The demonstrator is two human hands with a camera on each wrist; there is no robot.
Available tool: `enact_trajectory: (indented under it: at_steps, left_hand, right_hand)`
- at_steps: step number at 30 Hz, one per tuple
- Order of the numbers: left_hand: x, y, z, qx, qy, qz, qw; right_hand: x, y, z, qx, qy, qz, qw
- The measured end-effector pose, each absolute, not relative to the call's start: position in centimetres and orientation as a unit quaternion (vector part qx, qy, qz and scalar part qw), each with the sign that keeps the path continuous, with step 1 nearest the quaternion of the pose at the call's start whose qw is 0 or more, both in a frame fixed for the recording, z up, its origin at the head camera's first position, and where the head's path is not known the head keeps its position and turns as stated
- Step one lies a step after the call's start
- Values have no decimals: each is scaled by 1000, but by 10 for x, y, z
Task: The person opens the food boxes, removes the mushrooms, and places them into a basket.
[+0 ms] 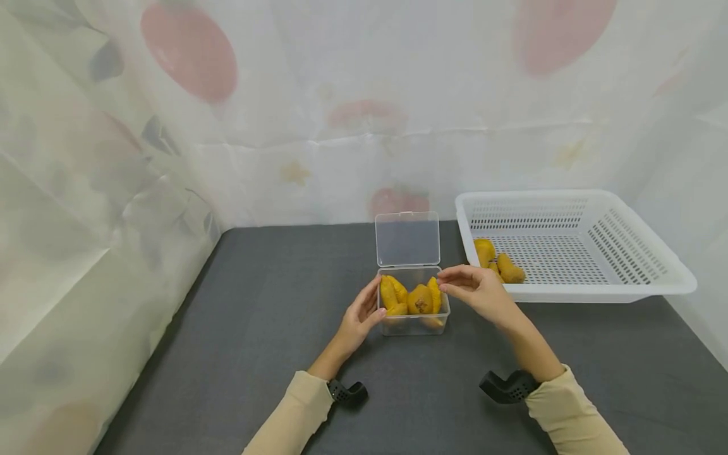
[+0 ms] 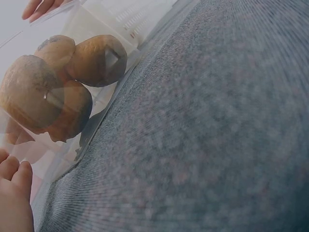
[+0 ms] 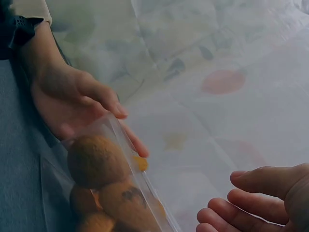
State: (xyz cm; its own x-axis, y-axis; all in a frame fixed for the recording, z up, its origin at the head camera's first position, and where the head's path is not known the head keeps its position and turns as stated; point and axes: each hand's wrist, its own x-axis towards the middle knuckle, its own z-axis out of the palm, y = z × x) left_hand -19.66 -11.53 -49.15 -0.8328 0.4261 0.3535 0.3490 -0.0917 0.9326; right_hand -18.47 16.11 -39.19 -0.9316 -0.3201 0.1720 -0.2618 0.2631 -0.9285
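A clear plastic box (image 1: 408,328) stands on the dark table with its hinged lid (image 1: 407,239) tipped up at the back. Several yellow-brown, pear-like pieces of produce (image 1: 421,299) fill it. My left hand (image 1: 358,318) rests against its left side, fingers along the wall and thumb at the near corner. In the right wrist view that thumb lies by the rim. Across the box, my right hand (image 1: 476,292) hovers at the right rim, holding nothing. Its thumb and fingers (image 3: 256,181) are apart in the right wrist view.
A white slotted basket (image 1: 594,292) stands at the back right, just beyond the right hand. In its left end lie a few more yellow-brown pieces (image 1: 510,270). Behind the dark table (image 1: 273,328) hangs a pale printed curtain (image 1: 318,69), with another along the left.
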Motion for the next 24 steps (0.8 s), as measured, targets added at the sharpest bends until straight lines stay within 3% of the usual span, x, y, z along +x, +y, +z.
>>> enact_trajectory:
  at_steps: [24]
  left_hand:
    - [-196, -115, -491, 268, 684, 677, 39]
  right_hand:
    - [-209, 100, -394, -226, 810, -541, 13]
